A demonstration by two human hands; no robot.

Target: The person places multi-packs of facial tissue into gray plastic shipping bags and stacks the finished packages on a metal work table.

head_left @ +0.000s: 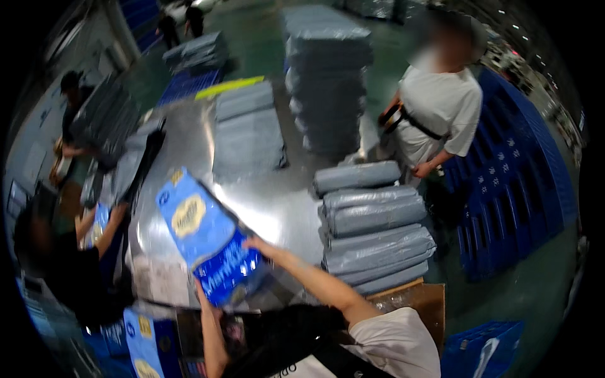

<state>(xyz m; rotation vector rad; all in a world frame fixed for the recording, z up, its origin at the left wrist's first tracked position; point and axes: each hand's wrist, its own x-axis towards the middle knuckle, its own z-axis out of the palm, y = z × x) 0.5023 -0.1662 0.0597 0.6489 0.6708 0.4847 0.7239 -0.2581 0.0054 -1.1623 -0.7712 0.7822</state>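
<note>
Between my two hands is a long blue package [198, 217], light blue with a cream label on its far part and darker blue on the near end. It is tilted, its far end pointing up and left over the metal table [252, 201]. My right hand [259, 246] grips its right side near the dark end. My left hand [205, 297] is closed on the near left corner, its fingers partly hidden. Grey plastic bags [246, 129] lie in a flat stack beyond the package.
Bundles of folded grey bags [378, 214] line the table's right side. A tall grey stack [328, 82] rises behind. At left, a person in black [57, 264] handles another blue package; a person in white [438, 107] stands right beside blue pallets [504, 183]. A similar blue package [148, 343] stands below.
</note>
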